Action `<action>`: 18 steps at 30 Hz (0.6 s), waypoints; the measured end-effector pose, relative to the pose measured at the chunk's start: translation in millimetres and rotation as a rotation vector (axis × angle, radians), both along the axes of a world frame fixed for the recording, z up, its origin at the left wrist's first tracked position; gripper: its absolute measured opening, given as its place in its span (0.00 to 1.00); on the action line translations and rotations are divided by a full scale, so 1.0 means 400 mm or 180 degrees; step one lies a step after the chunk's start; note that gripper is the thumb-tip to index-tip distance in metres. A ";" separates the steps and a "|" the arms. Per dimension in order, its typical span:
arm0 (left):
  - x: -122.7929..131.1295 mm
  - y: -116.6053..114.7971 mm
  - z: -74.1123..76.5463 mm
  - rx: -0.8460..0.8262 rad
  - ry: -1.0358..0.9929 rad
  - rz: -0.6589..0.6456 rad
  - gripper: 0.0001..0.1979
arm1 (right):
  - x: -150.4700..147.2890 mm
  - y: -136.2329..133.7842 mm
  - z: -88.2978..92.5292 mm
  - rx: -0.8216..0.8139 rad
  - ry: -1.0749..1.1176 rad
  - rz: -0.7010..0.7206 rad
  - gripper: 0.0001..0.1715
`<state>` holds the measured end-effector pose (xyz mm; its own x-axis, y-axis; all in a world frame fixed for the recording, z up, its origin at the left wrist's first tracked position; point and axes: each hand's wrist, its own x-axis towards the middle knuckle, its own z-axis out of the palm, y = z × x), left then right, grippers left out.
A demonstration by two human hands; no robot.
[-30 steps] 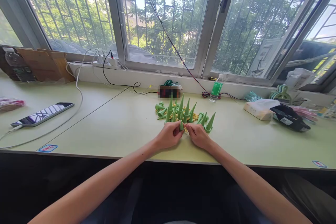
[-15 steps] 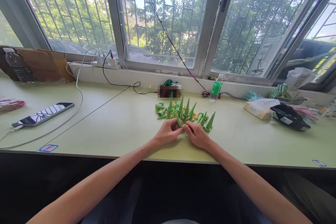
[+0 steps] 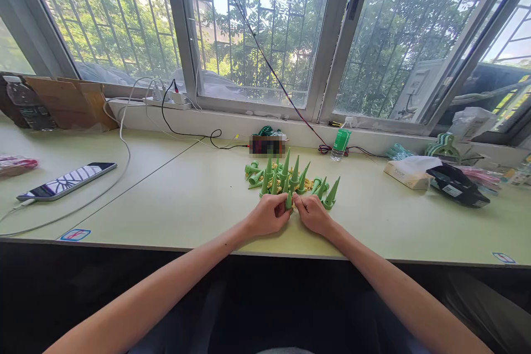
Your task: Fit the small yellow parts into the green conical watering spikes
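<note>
My left hand (image 3: pixel 269 214) is closed, its thumb and fingers gripping a green plastic spike (image 3: pixel 289 201) whose tip points up. Right beside it, my right hand (image 3: pixel 313 213) is closed too, with the thumb close to that spike. Whatever its fingers hold, if anything, is hidden. Just beyond both hands, several more green spikes (image 3: pixel 295 172) stand upright on wide bases. Another spike (image 3: pixel 332 193) leans by my right hand. Other green pieces (image 3: pixel 254 176) lie on their sides, and small yellowish pieces (image 3: pixel 307 183) are scattered among them.
Behind the spikes is a blurred-out dark object (image 3: pixel 266 145). A green-labelled bottle (image 3: pixel 341 141) stands near the window ledge. To the right are a tissue box (image 3: pixel 409 174) and a black pouch (image 3: pixel 458 185). At left, a phone (image 3: pixel 68 181) lies with a white cable (image 3: pixel 125 163) looping near it.
The spike in my left hand has gone from leaning left to nearly upright and sits a little lower. My left fingers have curled around it. My right hand has barely moved.
</note>
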<state>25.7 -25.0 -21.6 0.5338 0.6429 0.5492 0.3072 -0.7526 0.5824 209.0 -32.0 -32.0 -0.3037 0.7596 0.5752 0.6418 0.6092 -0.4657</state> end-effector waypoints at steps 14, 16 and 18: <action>0.010 -0.010 0.026 -0.0519 -0.0492 0.0325 0.13 | -0.005 -0.021 0.031 -0.0146 0.0463 0.0052 0.17; 0.009 -0.003 0.028 -0.0726 -0.0708 0.0302 0.12 | -0.005 -0.024 0.034 -0.0155 0.0552 0.0183 0.13; 0.007 0.004 0.028 -0.0907 -0.0922 0.0288 0.10 | -0.005 -0.025 0.034 -0.0130 0.0605 0.0266 0.14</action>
